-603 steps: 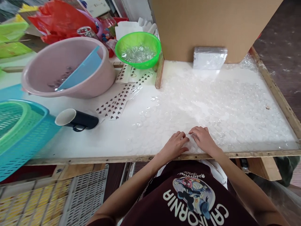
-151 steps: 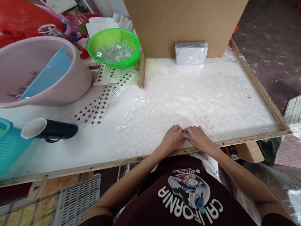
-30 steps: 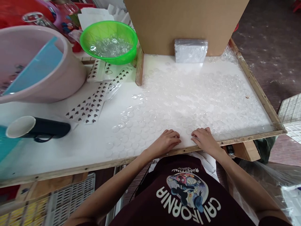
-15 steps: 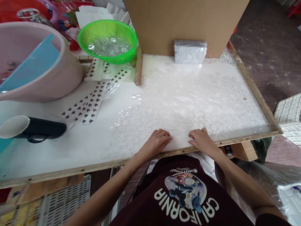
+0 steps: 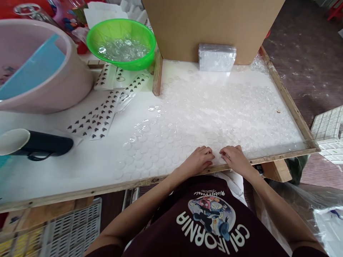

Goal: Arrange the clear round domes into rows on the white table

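Note:
Many clear round discs (image 5: 160, 144) lie flat across the white tabletop (image 5: 93, 171), mostly in a single layer. My left hand (image 5: 199, 160) rests low at the table's near edge, its fingers curled together and the thumb tucked below them. Just to its right, my right hand (image 5: 234, 157) is also closed, with thumb and bent fingers drawn in towards the left hand. A small gap separates the two sets of fingertips. Anything between the fingers is too small or too clear to make out. Discs surround both hands.
A green bowl (image 5: 93, 46) of clear pieces and a pink tub (image 5: 77, 78) stand at left. Nearby are a dark mug (image 5: 50, 142) on its side and printed sheets (image 5: 103, 116). Cardboard (image 5: 214, 25) rises behind a wrapped block (image 5: 217, 59). Wooden strips (image 5: 289, 92) edge the table.
My left hand has slid right along the near edge, closing most of the gap to my right hand. The right hand has shifted slightly right.

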A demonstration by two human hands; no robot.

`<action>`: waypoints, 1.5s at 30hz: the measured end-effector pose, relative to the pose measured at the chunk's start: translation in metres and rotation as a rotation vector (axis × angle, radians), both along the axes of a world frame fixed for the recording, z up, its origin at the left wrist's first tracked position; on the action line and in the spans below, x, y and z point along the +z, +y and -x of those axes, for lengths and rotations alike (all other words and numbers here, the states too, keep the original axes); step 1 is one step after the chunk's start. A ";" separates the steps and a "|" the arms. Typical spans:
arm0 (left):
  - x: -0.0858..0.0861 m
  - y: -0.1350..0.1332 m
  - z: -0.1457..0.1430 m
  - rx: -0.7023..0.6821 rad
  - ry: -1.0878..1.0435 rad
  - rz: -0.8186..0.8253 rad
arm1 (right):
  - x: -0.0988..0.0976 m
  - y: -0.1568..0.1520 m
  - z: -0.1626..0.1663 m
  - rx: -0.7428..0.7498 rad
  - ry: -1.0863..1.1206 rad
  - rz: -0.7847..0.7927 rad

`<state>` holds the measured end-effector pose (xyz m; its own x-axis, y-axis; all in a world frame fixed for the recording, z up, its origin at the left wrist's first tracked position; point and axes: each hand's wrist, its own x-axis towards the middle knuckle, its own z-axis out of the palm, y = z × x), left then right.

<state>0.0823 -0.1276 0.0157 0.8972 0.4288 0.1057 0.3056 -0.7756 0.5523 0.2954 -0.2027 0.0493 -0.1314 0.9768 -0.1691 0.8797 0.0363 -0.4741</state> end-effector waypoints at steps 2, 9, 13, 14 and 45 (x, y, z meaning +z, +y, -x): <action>0.001 0.002 0.004 0.022 0.017 0.014 | 0.000 -0.003 -0.004 -0.015 0.016 0.001; 0.010 -0.001 -0.002 -0.020 0.023 0.036 | 0.000 -0.006 -0.012 -0.033 0.027 0.036; 0.013 0.000 -0.007 -0.049 0.057 0.020 | -0.001 -0.006 -0.006 0.008 -0.009 0.047; 0.014 0.001 -0.005 -0.042 0.067 0.019 | -0.001 -0.005 -0.004 0.012 -0.011 0.046; 0.006 -0.011 -0.015 0.216 0.019 0.115 | -0.009 0.001 0.010 -0.018 0.139 -0.001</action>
<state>0.0977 -0.1388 0.0218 0.7848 0.6191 0.0292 0.4686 -0.6235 0.6258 0.2852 -0.2019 0.0399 -0.1362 0.9794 -0.1493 0.8062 0.0220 -0.5913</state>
